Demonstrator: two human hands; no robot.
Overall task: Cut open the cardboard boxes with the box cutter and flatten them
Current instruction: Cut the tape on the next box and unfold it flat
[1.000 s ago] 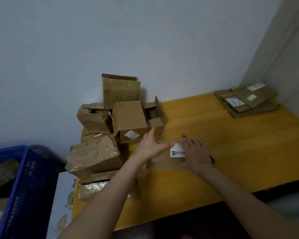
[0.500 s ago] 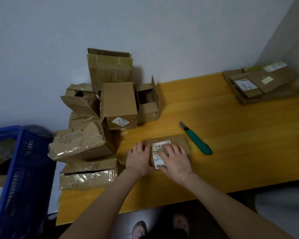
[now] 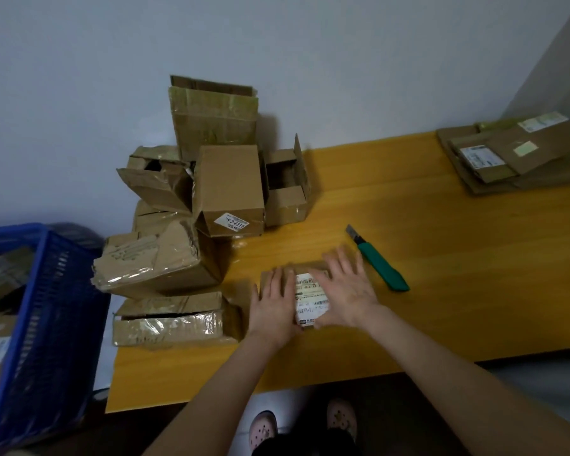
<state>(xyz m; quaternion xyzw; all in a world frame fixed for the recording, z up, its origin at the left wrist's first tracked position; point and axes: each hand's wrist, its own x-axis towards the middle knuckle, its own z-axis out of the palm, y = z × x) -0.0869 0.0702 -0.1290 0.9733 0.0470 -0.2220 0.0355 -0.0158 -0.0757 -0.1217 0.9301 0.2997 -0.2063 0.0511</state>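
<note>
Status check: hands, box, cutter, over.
Left hand, right hand flat, pressing labelled box onto table. Box cutter lies apart on its right, blade out. Box pile close on left.

A yellow wooden tabletop [image 3: 441, 258] stands against a pale wall [image 3: 343, 60]. A blue plastic crate [image 3: 56, 307] sits off its left end. Below its near edge, pink clogs [image 3: 262, 429] stand on the floor.

Sticker [image 3: 231, 222] on cardboard box [image 3: 229, 182], reads "934312"
</note>
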